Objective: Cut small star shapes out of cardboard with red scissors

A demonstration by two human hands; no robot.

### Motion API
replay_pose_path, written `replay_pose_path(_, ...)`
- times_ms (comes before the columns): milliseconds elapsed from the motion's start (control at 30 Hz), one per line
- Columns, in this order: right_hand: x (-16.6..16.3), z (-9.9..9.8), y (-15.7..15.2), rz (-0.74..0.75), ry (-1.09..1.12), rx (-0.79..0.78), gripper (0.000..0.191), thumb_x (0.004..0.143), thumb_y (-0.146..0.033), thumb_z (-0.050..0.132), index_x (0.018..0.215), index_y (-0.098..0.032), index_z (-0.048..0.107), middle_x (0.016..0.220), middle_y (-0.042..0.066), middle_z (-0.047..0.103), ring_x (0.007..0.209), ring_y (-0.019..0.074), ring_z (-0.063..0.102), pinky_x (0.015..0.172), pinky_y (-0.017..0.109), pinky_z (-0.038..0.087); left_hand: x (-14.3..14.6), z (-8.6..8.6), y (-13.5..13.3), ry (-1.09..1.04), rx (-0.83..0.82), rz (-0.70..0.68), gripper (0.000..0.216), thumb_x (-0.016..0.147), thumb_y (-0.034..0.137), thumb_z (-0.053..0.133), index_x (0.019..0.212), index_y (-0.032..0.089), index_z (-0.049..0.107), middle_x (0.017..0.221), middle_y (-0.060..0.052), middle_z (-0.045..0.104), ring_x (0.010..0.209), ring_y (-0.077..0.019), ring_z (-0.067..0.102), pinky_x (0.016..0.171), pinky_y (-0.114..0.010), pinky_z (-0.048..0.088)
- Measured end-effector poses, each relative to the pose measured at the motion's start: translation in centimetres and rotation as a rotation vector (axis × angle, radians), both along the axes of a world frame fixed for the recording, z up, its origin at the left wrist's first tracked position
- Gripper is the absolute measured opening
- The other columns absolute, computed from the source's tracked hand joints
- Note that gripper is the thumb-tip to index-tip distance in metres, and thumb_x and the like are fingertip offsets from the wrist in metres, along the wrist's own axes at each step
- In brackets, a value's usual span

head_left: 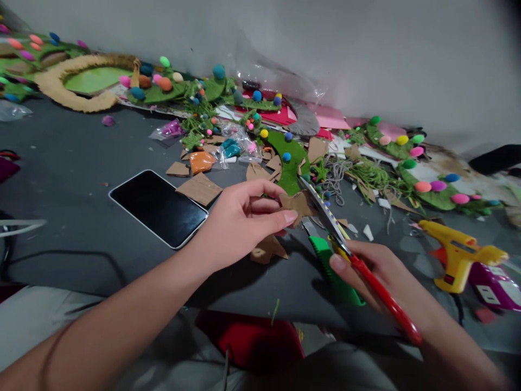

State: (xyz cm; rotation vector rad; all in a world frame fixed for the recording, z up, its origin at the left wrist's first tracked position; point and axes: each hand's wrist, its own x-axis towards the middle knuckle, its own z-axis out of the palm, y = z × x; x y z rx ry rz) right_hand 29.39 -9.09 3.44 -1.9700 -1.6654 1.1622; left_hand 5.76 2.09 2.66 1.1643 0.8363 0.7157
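Between the thumb and fingers of my left hand (248, 217) is a small cut piece of brown cardboard (299, 205). My right hand (378, 271) grips red-handled scissors (376, 290), whose blades point up and left along the cardboard's right edge. Whether the blades touch the cardboard I cannot tell. Beneath the scissors lies a green box cutter (325, 255) on the table. Another cardboard scrap (268, 250) rests just below my left hand. Past the fingers sits a green felt shape (288, 157) with pompoms on it.
A smartphone (158, 206) lies left of my left hand. At the right stands a yellow glue gun (459, 252) beside a purple power strip (494, 285). Pompom-covered green wreaths, a tan ring (52, 87), bagged pompoms, yarn (336, 176) and cardboard scraps crowd the table's back along the wall.
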Motion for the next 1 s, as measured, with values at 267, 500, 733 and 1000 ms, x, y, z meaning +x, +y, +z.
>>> replay_pose_path(267,-0.3,0.0,0.0,-0.047,-0.053,0.004,0.058,0.092,-0.068,0.068,0.067,-0.024,0.039,0.066,-0.006,0.029,0.06,0.0118,0.027,0.05,0.026,0.024,0.0,-0.2,0.0,-0.028,-0.031,0.008,0.039,0.075,0.031,0.094,0.095,0.02,0.063,0.079,-0.001,0.079,0.068,-0.0146,0.074,0.058,-0.02,0.054)
replay_pose_path(500,-0.1,0.5,0.1,-0.156,-0.102,0.053,0.062,0.089,-0.071,0.068,0.065,-0.024,0.036,0.065,-0.005,0.028,0.061,0.012,0.026,0.052,0.028,0.02,-0.2,-0.3,0.1,-0.03,0.05,0.019,0.03,0.08,0.03,0.09,0.096,0.019,0.068,0.085,-0.002,0.077,0.081,-0.0167,0.076,0.071,-0.024,0.059)
replay_pose_path(733,1.4,0.8,0.2,-0.052,-0.145,0.019,0.054,0.088,-0.067,0.071,0.068,-0.023,0.046,0.064,-0.005,0.04,0.061,0.0141,0.037,0.052,0.027,0.03,-0.2,-0.5,0.2,-0.024,0.108,0.07,0.036,0.08,0.034,0.09,0.107,0.018,0.072,0.106,-0.005,0.076,0.093,-0.0174,0.074,0.083,-0.027,0.06)
replay_pose_path(1000,3.5,0.5,-0.3,0.016,-0.32,0.026,0.05,0.09,-0.069,0.07,0.079,-0.022,0.06,0.068,-0.003,0.05,0.066,0.0167,0.043,0.058,0.028,0.041,-0.9,-0.5,0.6,0.056,0.262,0.067,0.03,0.088,0.031,0.084,0.114,0.021,0.073,0.098,-0.004,0.079,0.082,-0.0179,0.077,0.076,-0.027,0.062)
